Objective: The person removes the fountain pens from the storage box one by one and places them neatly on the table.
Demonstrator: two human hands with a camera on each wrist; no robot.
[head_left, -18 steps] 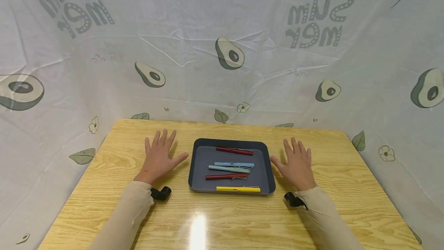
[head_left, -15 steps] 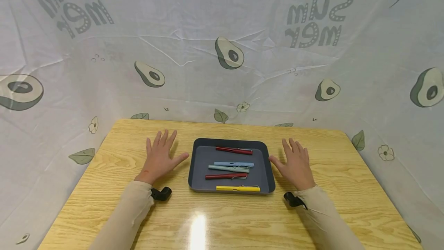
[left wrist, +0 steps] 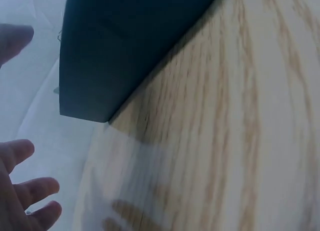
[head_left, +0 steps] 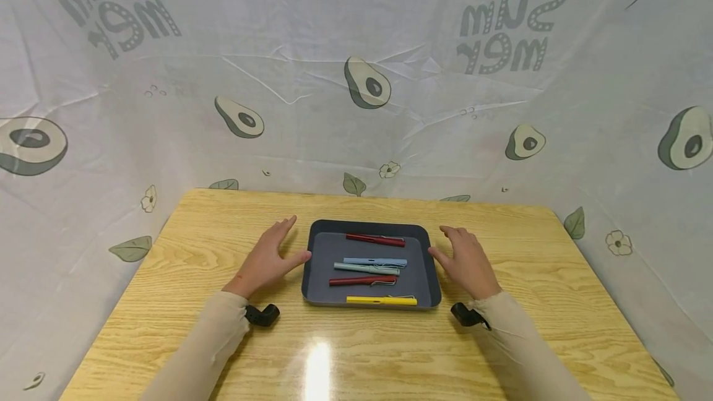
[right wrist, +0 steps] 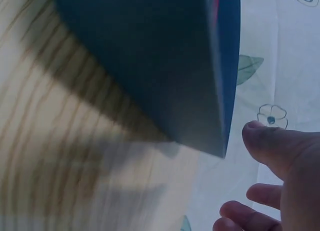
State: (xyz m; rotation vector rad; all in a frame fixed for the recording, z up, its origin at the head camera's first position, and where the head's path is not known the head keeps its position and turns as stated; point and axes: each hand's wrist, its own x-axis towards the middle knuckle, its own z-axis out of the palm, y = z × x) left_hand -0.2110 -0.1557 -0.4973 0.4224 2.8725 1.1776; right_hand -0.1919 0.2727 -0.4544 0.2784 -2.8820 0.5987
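Note:
A dark grey rectangular tray [head_left: 327, 251] sits on the table between my two hands. Across its floor lie several fountain pens: a dark red one [head_left: 375, 240] at the back, a light blue one [head_left: 374, 262], a pale green one [head_left: 366, 269], another dark red one [head_left: 362, 281], and a yellow one [head_left: 381, 300] at the front. My left hand [head_left: 266, 266] holds nothing; its thumb tip overlaps the left rim in the head view. On the other side, my empty right hand [head_left: 469, 265] has its thumb right at the right rim. Both wrist views show the tray's outer wall [left wrist: 115, 56] beside relaxed fingers.
The wooden table [head_left: 379, 357] extends around the tray. A white cloth [head_left: 312, 135] printed with avocados and leaves hangs behind and along both sides. A small black wrist camera [head_left: 263, 315] is on the left wrist, another camera [head_left: 468, 314] on the right.
Both hands have moved inward toward the tray and turned, with fingers less spread than before. The tray and pens have stayed in place.

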